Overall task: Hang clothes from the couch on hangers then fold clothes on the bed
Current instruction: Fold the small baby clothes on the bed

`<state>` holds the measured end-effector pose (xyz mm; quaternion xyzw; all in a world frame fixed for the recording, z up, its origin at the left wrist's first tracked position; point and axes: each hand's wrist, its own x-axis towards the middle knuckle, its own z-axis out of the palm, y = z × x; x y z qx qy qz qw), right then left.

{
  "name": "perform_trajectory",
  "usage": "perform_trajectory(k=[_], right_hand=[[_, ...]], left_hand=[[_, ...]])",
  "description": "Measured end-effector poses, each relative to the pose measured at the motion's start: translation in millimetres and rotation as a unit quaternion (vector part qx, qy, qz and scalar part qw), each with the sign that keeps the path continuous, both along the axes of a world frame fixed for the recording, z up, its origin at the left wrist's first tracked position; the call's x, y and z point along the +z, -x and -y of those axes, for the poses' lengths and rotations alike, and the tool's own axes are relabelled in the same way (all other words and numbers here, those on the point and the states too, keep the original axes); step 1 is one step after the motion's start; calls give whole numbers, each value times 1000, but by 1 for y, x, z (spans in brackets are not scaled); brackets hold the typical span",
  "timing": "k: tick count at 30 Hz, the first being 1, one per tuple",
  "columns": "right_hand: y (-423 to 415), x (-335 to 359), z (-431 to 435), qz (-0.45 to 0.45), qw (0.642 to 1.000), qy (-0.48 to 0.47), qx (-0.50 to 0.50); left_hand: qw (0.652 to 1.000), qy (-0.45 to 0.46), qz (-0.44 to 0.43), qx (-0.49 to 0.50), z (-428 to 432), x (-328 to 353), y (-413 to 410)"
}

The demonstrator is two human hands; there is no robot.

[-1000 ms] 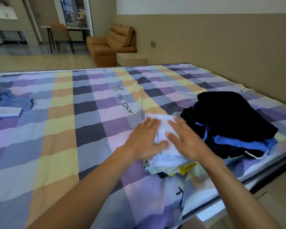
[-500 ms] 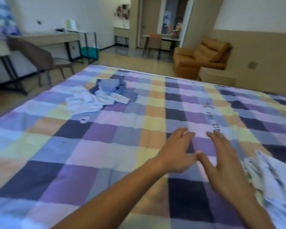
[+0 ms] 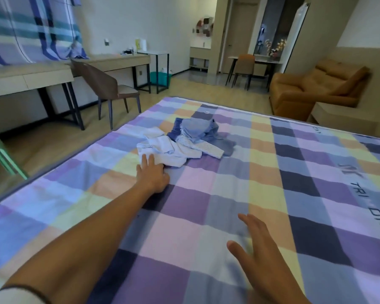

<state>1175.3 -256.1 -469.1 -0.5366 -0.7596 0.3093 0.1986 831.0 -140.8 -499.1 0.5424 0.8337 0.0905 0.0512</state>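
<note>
1. Fingers (image 3: 144,160) of the left hand (image 3: 153,175) lie straight on the white garment (image 3: 162,148) — touching, not gripping; the right hand (image 3: 261,253) hovers spread over the bed (image 3: 206,216), holding nothing.
2. No clothes show on the couch (image 3: 312,91), so hanging seems done — the crumpled pile (image 3: 193,137) mid-bed is not yet folded.
3. On the sheet, the print (image 3: 359,188) reads "TRI" and "ONY", only partly.

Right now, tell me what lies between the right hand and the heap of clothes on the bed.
Only bare checked bedsheet lies between the right hand and the heap of white and blue clothes, as the head view shows.
</note>
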Motion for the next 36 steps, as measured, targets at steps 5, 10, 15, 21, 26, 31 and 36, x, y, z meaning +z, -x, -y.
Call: perform_trajectory(k=[5,10,15,21,26,31,36], right_hand=[[-8,7,-1,-16,999,-30,-12],[-3,15,1,-139,988,52,-40],[9,27,16,-438,829,329,-112],[-25,10,43,-291,925,190,-155],[-59,23,60,-268,931,188,-163],[-84,26,68,-322,909,203,-169],[-92,11,81,-147,973,-2,-178]], left_hand=[[990,-90,-44,-102,-1,14,8],[934,-234,28,-270,65,46,-67],[851,-271,133,-429,181,65,-165],[824,-146,325,-439,252,46,-199],[880,-125,154,-431,235,33,-184],[893,-132,43,-429,228,0,-193],[902,-223,131,-347,228,1,-196]])
